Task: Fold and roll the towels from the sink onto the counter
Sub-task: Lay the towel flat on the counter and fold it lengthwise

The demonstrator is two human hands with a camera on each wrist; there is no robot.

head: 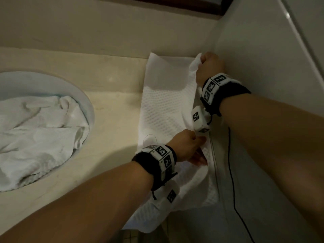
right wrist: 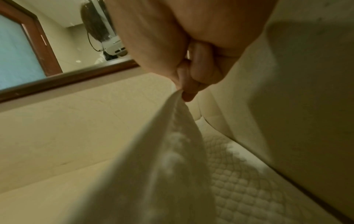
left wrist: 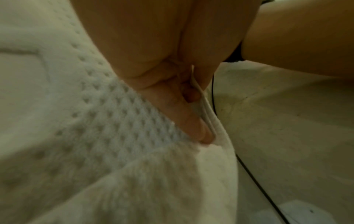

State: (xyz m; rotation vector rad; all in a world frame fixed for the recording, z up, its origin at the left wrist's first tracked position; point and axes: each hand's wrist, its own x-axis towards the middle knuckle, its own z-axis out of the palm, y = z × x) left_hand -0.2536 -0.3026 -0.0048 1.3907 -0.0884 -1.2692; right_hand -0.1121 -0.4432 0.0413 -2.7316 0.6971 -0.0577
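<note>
A white waffle-weave towel (head: 163, 109) lies spread on the beige counter (head: 114, 116) by the right wall. My right hand (head: 209, 64) pinches its far right corner and lifts it off the counter; in the right wrist view the cloth (right wrist: 162, 159) hangs from my thumb and fingers (right wrist: 191, 91). My left hand (head: 191, 146) pinches the near right edge of the same towel (left wrist: 114, 128), with the hem caught between thumb and fingers (left wrist: 182, 109). More crumpled white towels (head: 38, 130) fill the round sink (head: 85, 104) at the left.
The right wall (head: 263, 50) stands close against the towel's edge. A thin black cable (head: 232, 172) runs down beside it. A wood-framed mirror (right wrist: 67, 77) sits above the backsplash. Bare counter lies between the sink and the towel.
</note>
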